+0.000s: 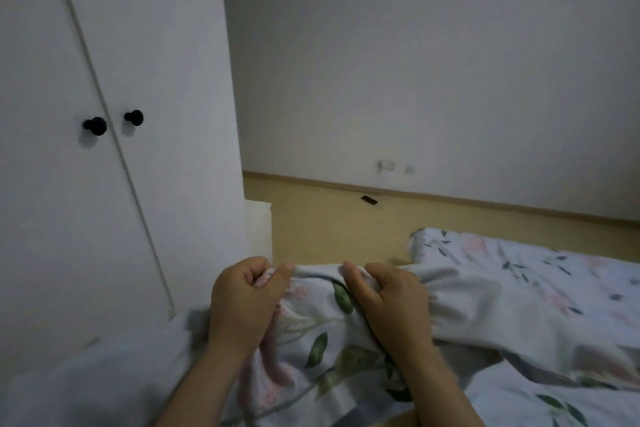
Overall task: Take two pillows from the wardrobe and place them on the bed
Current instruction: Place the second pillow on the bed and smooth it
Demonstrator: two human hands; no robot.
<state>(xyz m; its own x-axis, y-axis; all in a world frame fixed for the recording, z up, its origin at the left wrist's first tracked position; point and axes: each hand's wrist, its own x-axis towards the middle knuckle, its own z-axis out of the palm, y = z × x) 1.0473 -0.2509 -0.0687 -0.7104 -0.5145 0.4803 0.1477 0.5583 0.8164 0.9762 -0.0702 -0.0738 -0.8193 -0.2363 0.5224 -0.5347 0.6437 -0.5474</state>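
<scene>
My left hand (244, 300) and my right hand (388, 302) both pinch the top edge of a floral fabric item (318, 340), pale with green leaves and pink flowers; whether it is a pillow or a cover I cannot tell. It hangs in front of me, its right part running onto the bed (540, 291), which carries the same floral print. The white wardrobe (114, 45) stands at the left with both doors closed and two black knobs (95, 125). No other pillow is in view.
A yellowish floor (329, 229) lies beyond the bed, with a small dark object (369, 200) near the baseboard. A white wall with sockets (387, 165) is at the back. A white box edge (258, 225) sits beside the wardrobe.
</scene>
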